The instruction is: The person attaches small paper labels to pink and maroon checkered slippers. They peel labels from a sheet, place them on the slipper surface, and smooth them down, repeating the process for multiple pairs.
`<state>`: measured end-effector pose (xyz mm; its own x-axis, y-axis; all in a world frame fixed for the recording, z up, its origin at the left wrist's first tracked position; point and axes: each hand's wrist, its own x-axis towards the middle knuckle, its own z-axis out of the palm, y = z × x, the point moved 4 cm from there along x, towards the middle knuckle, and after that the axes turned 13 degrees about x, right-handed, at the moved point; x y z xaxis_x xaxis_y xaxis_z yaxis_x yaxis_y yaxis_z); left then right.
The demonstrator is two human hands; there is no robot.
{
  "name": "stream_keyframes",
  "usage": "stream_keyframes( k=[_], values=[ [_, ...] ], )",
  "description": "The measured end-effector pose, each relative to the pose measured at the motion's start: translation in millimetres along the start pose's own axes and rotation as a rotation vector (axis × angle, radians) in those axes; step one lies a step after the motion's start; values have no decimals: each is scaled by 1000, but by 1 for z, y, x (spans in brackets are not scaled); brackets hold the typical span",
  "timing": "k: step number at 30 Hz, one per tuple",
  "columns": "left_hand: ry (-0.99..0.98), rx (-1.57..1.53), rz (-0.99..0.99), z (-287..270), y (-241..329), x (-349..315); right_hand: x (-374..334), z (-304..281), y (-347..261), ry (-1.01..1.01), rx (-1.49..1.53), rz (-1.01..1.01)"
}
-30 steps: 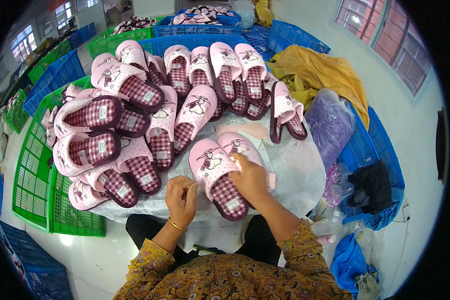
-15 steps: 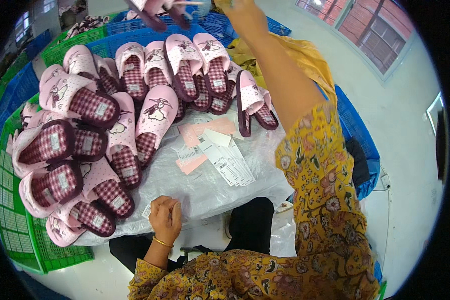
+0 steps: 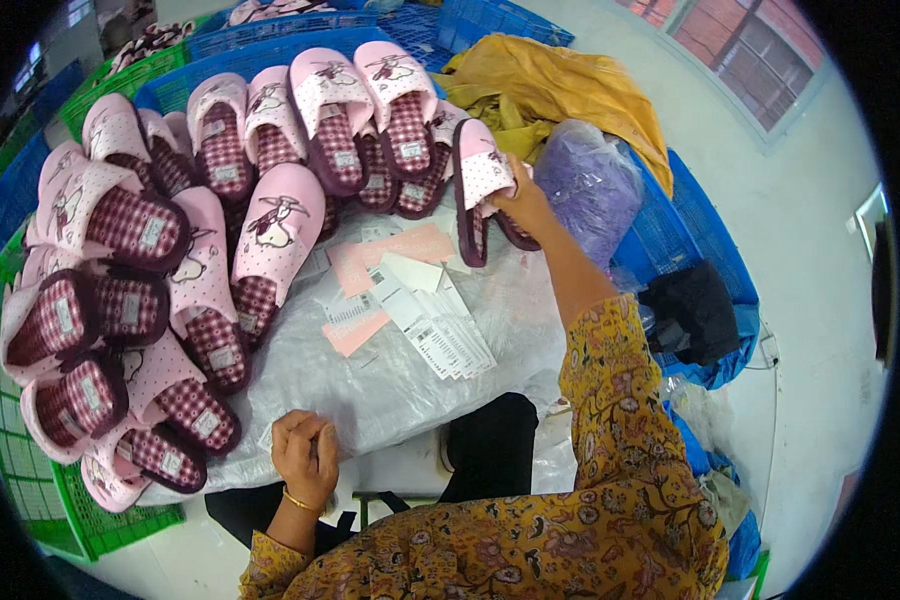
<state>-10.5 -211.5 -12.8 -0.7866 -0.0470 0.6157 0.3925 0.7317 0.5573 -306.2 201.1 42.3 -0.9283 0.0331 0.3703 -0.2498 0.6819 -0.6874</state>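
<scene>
My right hand point(image 3: 523, 208) grips a pair of pink slippers point(image 3: 482, 180) by its right side, at the right end of a row on the table. The pair stands tilted, with dark maroon soles. Near the table's front edge, my left hand point(image 3: 306, 452) rests with curled fingers; whether something small is inside is hidden. Between the hands lie a fan of white printed tags point(image 3: 432, 325) and some pink cards point(image 3: 355, 332). Many more pink slippers with checked insoles point(image 3: 280, 225) are piled along the left and back of the table.
Plastic film covers the table point(image 3: 370, 400). A green crate point(image 3: 90, 525) stands at the left, blue crates point(image 3: 270, 55) behind. To the right are a yellow cloth point(image 3: 580, 75), a purple plastic-wrapped bundle point(image 3: 590, 190) and a black cloth point(image 3: 692, 312) on a blue crate.
My right hand has come back from the far edge and now holds the pair of slippers at the right. Another pair at the top edge has left the view. My left hand stays curled.
</scene>
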Motion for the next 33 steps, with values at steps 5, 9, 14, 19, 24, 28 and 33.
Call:
stream_keyframes(
  k=[5, 9, 14, 19, 24, 28, 33],
  values=[
    [40, 57, 62, 4, -1, 1, 47, 0, 105, 48, -445, 195],
    [78, 83, 62, -4, 0, 0, 1, -3, 2, 498, -67, -3],
    [63, 53, 21, -1, 2, -1, -65, -26, -79, 538, 54, -392],
    [91, 14, 35, 5, 1, 0, -53, -16, -99, 483, 441, -447],
    [66, -18, -19, 3, 0, 0, -94, 10, -198, 544, 119, -627],
    [59, -54, 68, -10, 26, 1, -172, 46, -206, 566, 525, -353],
    [47, 38, 57, -19, 35, 0, -231, 104, -230, 510, 499, -259]
  ],
)
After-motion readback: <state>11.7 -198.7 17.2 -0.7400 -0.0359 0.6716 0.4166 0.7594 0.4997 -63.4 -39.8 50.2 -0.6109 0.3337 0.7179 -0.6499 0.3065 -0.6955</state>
